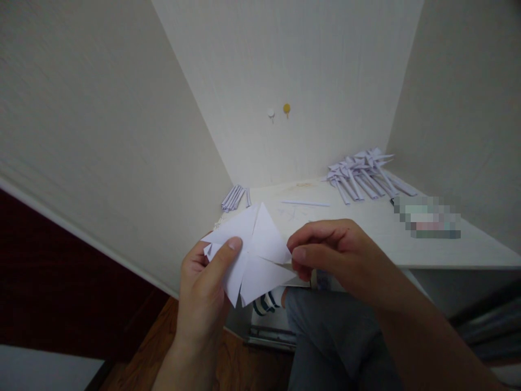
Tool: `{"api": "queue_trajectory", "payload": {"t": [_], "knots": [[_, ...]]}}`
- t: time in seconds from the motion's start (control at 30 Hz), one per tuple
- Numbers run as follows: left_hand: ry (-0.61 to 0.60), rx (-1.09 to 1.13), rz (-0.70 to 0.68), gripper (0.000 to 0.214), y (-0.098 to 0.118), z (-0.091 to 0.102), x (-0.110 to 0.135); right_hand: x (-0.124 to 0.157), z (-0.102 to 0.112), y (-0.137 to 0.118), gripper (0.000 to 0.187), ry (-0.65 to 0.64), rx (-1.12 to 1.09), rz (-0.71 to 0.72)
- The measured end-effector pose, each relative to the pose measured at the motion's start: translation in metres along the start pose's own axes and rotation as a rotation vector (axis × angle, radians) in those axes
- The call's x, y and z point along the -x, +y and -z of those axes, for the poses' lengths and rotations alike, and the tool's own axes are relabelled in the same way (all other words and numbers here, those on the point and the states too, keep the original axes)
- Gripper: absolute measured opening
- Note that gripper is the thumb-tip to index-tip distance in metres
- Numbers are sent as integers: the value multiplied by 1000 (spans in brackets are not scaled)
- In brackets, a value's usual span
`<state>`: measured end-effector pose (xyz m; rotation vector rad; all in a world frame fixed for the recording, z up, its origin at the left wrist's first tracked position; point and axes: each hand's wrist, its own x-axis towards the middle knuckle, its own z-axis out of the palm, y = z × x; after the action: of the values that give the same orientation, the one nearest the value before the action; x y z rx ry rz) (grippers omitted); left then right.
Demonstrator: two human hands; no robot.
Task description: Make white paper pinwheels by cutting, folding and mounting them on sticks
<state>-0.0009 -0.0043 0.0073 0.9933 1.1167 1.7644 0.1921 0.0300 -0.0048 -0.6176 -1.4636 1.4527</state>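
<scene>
A white paper square [266, 239], slit from its corners toward the middle, is held up in front of me above the table's near edge. My left hand [207, 277] grips its left side, thumb flat on the face and the other fingers mostly hidden behind. A small dark dot marks the sheet's centre. At the right edge, my right hand [325, 250] has curled fingers and a thumb closed at one of the paper's corners; the fingertips partly cover that spot.
On the white tabletop [358, 233] lie several rolled paper sticks [233, 198] at left, one thin paper stick [305, 203], and several paper pinwheels on sticks [362, 174] at right. A blurred-out item [427, 217] is near the right edge. Walls enclose the table, with two hooks [287, 108] behind.
</scene>
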Motion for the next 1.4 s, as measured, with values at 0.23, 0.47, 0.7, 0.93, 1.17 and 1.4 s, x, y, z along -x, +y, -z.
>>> {"api": "queue_trajectory", "payload": {"t": [0.23, 0.47, 0.7, 0.93, 1.17, 1.4], "knots": [[11, 23, 30, 28, 1, 0, -1, 7, -8, -2, 7, 14, 50, 7], [7, -7, 11, 25, -2, 1, 1, 4, -7, -2, 4, 138, 50, 49], [-155, -190, -56, 18, 0, 15, 9, -1, -17, -3, 19, 297, -47, 183], [-309, -271, -41, 15, -2, 29, 9, 1, -29, -4, 6, 211, -86, 143], [-295, -222, -1, 16, -5, 28, 7, 2, -31, -7, 7, 221, -70, 144], [-234, -268, -105, 21, 3, 21, 5, 6, -35, -10, 6, 333, 145, 247]]}}
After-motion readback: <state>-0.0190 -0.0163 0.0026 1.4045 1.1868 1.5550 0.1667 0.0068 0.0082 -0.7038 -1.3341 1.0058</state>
